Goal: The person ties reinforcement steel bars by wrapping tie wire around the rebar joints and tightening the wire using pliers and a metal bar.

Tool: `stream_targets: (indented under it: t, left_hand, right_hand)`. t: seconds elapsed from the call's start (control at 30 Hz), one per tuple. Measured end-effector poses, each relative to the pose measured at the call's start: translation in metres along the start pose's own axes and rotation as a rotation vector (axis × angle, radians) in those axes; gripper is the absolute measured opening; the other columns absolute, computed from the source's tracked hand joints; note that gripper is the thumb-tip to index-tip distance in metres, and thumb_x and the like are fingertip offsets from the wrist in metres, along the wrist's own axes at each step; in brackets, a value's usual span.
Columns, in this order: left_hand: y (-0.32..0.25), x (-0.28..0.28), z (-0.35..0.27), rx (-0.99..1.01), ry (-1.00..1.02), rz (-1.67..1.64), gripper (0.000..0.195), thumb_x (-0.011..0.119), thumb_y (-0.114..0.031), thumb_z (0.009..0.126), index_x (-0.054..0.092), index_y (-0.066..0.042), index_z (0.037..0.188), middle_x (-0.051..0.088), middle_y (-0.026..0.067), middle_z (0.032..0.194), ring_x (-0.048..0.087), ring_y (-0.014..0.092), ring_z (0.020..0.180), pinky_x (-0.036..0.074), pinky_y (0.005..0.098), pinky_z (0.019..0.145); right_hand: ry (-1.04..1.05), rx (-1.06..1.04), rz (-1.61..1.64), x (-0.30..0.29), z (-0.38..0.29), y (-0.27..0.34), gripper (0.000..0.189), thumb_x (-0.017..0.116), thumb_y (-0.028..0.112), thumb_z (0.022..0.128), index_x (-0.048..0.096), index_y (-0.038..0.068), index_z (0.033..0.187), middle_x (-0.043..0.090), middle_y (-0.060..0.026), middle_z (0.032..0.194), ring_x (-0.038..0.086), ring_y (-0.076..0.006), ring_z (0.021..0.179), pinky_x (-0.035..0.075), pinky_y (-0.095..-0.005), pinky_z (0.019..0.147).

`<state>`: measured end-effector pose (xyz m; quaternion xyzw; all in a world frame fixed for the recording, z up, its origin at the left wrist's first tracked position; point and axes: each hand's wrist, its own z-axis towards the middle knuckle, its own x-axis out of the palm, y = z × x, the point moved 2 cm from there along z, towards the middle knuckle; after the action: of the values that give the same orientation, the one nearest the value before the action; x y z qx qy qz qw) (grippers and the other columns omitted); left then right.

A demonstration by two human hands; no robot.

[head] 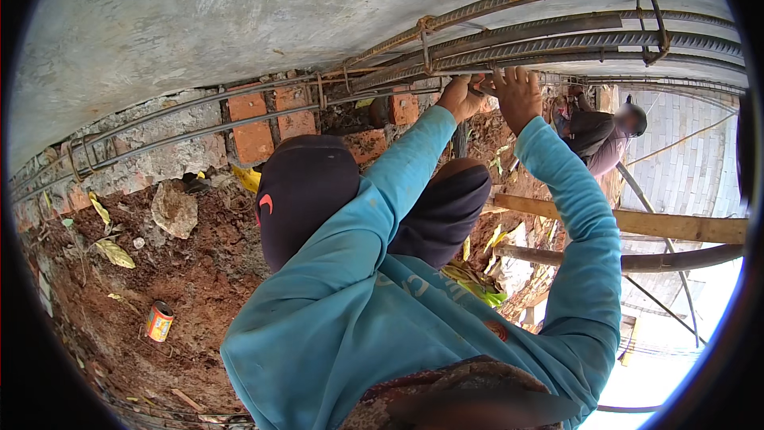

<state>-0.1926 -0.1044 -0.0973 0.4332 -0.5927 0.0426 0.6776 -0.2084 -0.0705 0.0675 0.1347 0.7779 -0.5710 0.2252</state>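
My left hand (461,99) is curled just under a long cage of ribbed steel rebar (495,51). A small dark metal tool (487,89) with a bit of red beside it shows between my hands. My left fingers close around it, though its exact kind is hard to make out. Close by on the right, my right hand (520,95) is raised with bent fingers against the lower bars; its palm side and whatever it grips are hidden. Thin steel stirrups (426,45) tied with wire hold the bars together along a smooth grey concrete wall (197,18).
Red bricks (249,125) and rough mortar line the wall's foot. A stone (174,210) and a tin can (159,321) lie on reddish soil. Another person (597,131) crouches farther along the cage. A wooden beam (674,226) and a pole (668,260) cross at right.
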Motion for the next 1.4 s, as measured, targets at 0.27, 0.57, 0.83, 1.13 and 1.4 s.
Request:
stream_targets:
  t: [0.27,0.57,0.83,1.13,1.4]
  left_hand:
    - [0.001,-0.015,-0.004,-0.027,0.147,0.042,0.050,0.035,-0.038,0.106,0.057,0.005,0.117,0.069,0.0156,0.107,0.062,0.025,0.084,0.054,0.0370,0.076]
    - [-0.002,-0.017,0.004,-0.049,0.123,-0.007,0.050,0.031,-0.038,0.107,0.053,0.006,0.119,0.067,0.0175,0.113,0.065,0.028,0.097,0.057,0.0367,0.079]
    - [0.001,-0.027,0.017,0.021,-0.029,0.037,0.052,0.029,-0.036,0.107,0.051,0.010,0.118,0.065,0.0218,0.112,0.066,0.039,0.092,0.059,0.0417,0.080]
    - [-0.002,-0.020,0.016,0.031,-0.054,-0.039,0.037,0.036,-0.030,0.107,0.053,0.002,0.100,0.067,0.0193,0.106,0.065,0.031,0.098,0.058,0.0457,0.085]
    - [-0.001,0.016,-0.015,0.017,-0.128,0.207,0.031,0.046,-0.031,0.102,0.055,-0.003,0.089,0.067,0.0156,0.099,0.064,0.028,0.092,0.055,0.0486,0.085]
  right_hand:
    - [0.026,0.175,0.065,-0.003,-0.021,0.021,0.055,0.056,0.023,0.093,0.040,0.009,0.144,0.057,-0.0164,0.124,0.061,-0.0295,0.105,0.051,-0.0415,0.083]
    - [0.030,0.161,0.090,-0.006,-0.020,0.011,0.045,0.054,0.021,0.093,0.045,0.007,0.135,0.059,-0.0113,0.108,0.058,-0.0261,0.102,0.046,-0.0405,0.086]
    - [-0.012,0.063,-0.007,0.001,-0.014,-0.001,0.018,0.052,0.021,0.092,0.055,0.007,0.102,0.061,-0.0087,0.100,0.058,-0.0248,0.099,0.045,-0.0396,0.084]
    - [0.247,0.109,0.311,0.010,0.008,-0.020,0.020,0.050,0.019,0.093,0.059,0.002,0.096,0.071,-0.0178,0.086,0.072,-0.0326,0.082,0.056,-0.0460,0.071]
    - [1.103,0.226,1.373,0.025,0.035,-0.048,0.038,0.068,0.032,0.093,0.069,-0.006,0.091,0.069,-0.0196,0.069,0.065,-0.0238,0.049,0.053,-0.0345,0.045]
